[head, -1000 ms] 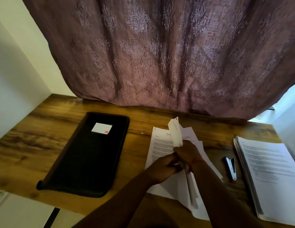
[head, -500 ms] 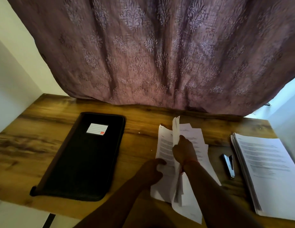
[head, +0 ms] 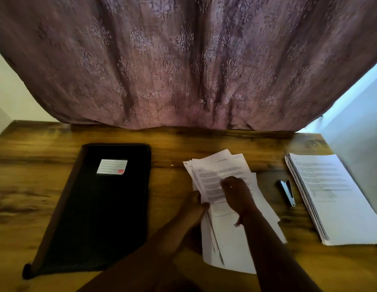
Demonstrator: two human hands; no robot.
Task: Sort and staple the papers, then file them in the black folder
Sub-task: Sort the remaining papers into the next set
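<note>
The right hand (head: 236, 191) lay flat on the papers (head: 221, 165); the left hand (head: 196, 207) pinched their left edge. The stapler (head: 287, 192) sat just right.

Stapler (head: 287, 193) between loose papers (head: 225, 165) and stack (head: 339, 207)

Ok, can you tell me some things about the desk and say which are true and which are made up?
1. The black folder lies closed on the desk. True.
2. The stapler is in the right hand. False: it lies on the desk between the loose papers and the neat stack.
3. The left hand holds the loose papers' left edge. True.
4. The loose papers are inside the folder. False: they lie on the desk to its right.
5. The right hand rests on top of the loose papers. True.
</note>
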